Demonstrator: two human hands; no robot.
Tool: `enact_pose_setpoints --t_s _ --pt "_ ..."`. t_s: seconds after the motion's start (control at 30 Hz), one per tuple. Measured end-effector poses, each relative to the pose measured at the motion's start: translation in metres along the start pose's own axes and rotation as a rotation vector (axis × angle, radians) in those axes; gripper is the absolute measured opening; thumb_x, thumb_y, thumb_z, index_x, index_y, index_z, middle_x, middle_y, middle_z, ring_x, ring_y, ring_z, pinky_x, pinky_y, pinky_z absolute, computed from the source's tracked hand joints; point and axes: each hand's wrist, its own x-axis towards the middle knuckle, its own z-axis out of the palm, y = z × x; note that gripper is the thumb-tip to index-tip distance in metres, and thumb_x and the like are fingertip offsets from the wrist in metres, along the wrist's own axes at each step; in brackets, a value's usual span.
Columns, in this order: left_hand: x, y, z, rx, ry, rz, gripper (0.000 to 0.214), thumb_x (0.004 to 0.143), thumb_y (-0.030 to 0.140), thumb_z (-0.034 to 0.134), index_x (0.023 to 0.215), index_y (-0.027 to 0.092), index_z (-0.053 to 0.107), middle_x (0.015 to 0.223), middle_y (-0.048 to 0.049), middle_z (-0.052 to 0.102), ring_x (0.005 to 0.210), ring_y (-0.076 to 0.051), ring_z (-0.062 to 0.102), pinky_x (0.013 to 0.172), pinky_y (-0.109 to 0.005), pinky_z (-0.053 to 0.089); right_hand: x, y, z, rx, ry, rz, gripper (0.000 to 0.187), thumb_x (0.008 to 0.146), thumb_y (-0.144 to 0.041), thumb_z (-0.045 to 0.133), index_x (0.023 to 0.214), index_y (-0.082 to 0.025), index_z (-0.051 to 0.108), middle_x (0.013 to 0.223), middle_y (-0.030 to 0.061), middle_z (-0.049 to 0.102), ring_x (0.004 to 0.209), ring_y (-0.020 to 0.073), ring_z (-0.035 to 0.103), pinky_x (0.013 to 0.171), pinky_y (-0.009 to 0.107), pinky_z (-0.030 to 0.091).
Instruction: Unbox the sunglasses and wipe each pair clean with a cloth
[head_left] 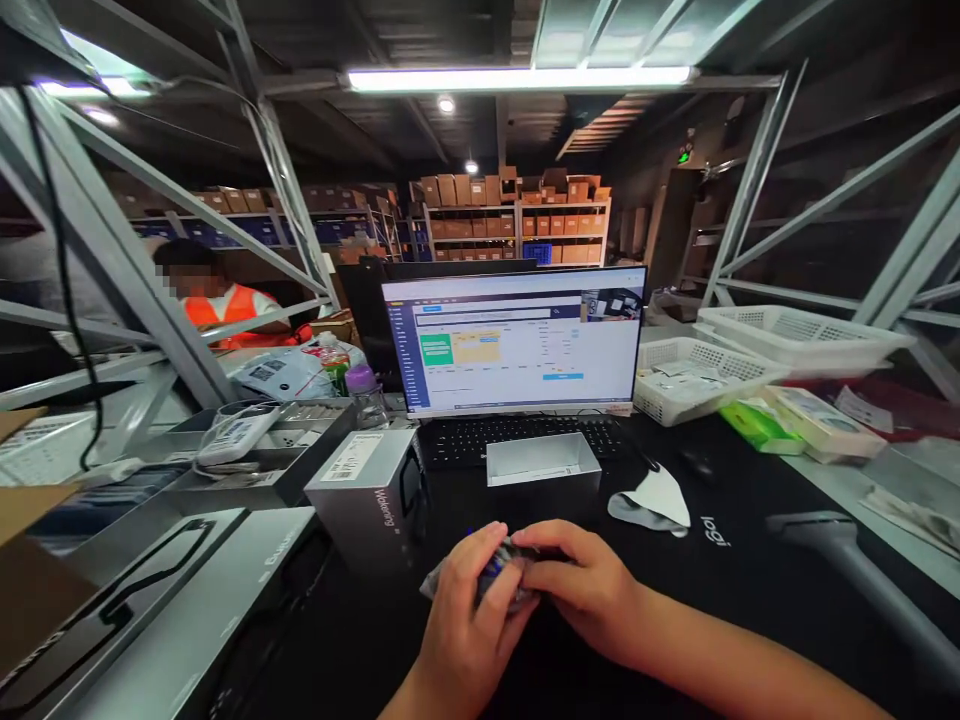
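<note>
Both hands meet over the black desk mat, around a small crinkled plastic bag [501, 568] with dark and blue contents that I cannot make out. My left hand [474, 605] is closed around the bag from the left. With bent fingers, my right hand [581, 570] pinches the bag's right side. Just beyond the hands lies an open silver-grey box part [541, 464], empty inside as far as it shows. A grey box with a white label, the "Wakening" box [358, 495], stands upright to the left. White folded material [651, 502] lies to the right.
A monitor [517, 345] and keyboard [457, 442] stand behind. At the right are a barcode scanner [832, 545], a mouse [697, 462] and white baskets [697, 375]. Large flat grey boxes [187, 610] lie left. A person in an orange vest [232, 312] sits beyond the metal frame.
</note>
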Motion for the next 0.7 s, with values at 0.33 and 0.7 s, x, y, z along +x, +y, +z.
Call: enact_pose_setpoints --t_s 0.33,0.7 --pt "0.001 -0.01 0.003 -0.088 -0.002 -0.082 0.006 0.092 0.014 0.058 0.089 0.02 0.057 0.113 -0.0078 0.054 0.1 -0.019 0.061 0.087 -0.033 0.057 0.023 0.007 -0.023 -0.417 -0.355 -0.006 0.016 0.098 -0.019 0.053 0.108 -0.022 0.065 0.122 0.0096 0.07 0.1 0.0226 0.069 0.077 0.031 0.057" --pt "-0.006 -0.049 0.021 -0.145 0.036 -0.161 0.073 0.074 0.043 0.083 0.131 0.02 0.044 0.144 -0.0213 0.044 0.13 -0.034 0.053 0.101 -0.05 0.052 0.028 0.033 -0.045 -0.149 -0.166 0.071 0.028 0.098 -0.01 0.041 0.096 -0.021 0.067 0.096 0.0072 0.069 0.083 0.0162 0.065 0.072 0.026 0.051"
